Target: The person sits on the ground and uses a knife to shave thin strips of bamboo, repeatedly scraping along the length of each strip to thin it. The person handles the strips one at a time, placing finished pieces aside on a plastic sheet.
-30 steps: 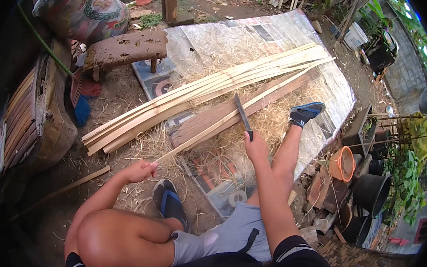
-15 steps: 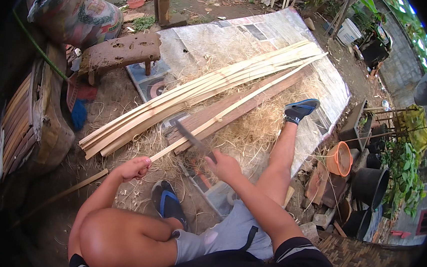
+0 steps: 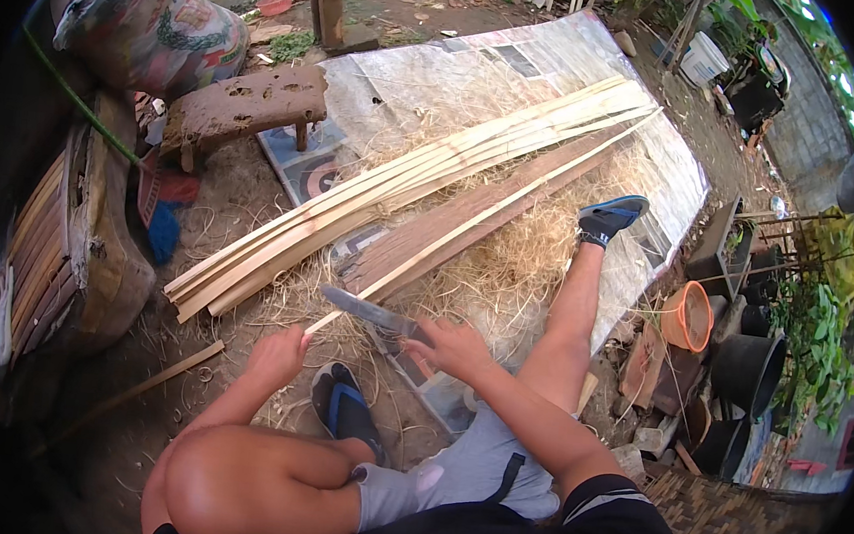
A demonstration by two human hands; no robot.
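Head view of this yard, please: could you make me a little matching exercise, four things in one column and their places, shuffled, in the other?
Things
1. knife
2. thin pale strip
3. low bench
4. orange bucket

Places
A. among the clutter at the picture's right
B. in the right hand
C. at the upper left, near the bulging sack
D. along the brown plank, near end in the left hand

Pairs: 1-B, 2-D, 3-C, 4-A

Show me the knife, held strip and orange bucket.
Knife (image 3: 368,310): head view, middle of the blade.
Held strip (image 3: 481,220): head view, about mid-length.
Orange bucket (image 3: 675,321): head view, outer side wall.
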